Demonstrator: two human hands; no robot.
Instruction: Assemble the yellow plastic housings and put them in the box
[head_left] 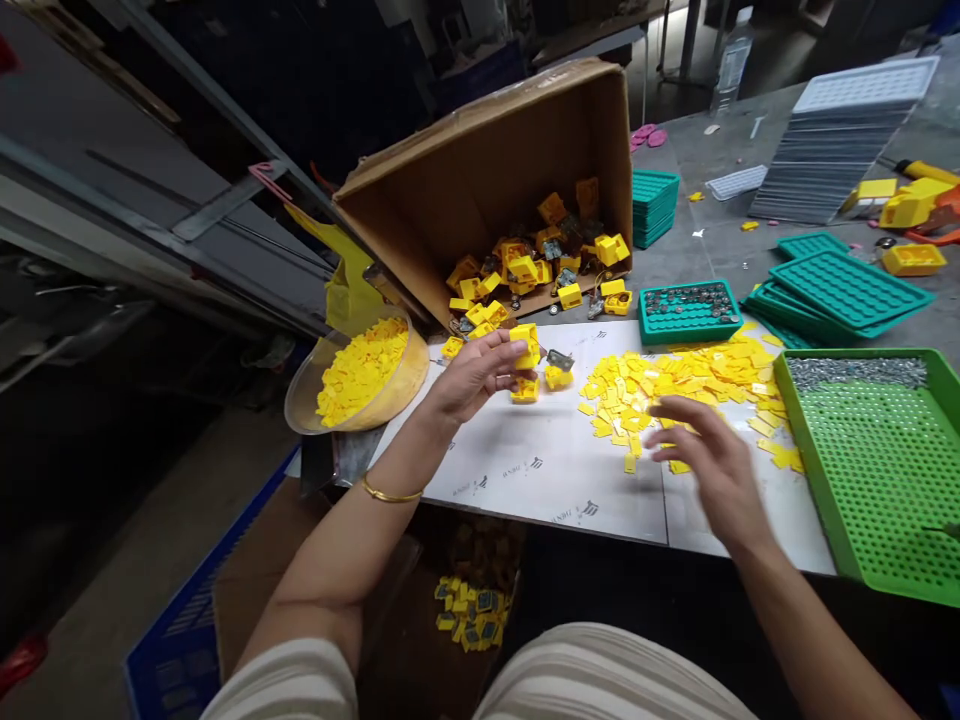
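Between the thumb and fingers of my left hand [476, 378] is a small yellow plastic housing [525, 345], held above the white board [495, 470]. Just under and beside it on the board lie another yellow housing [524, 390] and one with a dark grey part [559, 370]. My right hand [709, 465] hovers over the near edge of a spread of flat yellow plastic pieces [637, 395]. Its fingers are apart and slightly blurred, with nothing visible in them.
A tipped cardboard box [480, 150] spills yellow housings at the back. A clear tub [360, 385] of yellow pieces stands left. Right are a green basket [870, 480] with small metal parts, a teal tray [690, 325] of round metal pieces, and stacked grey trays [832, 150].
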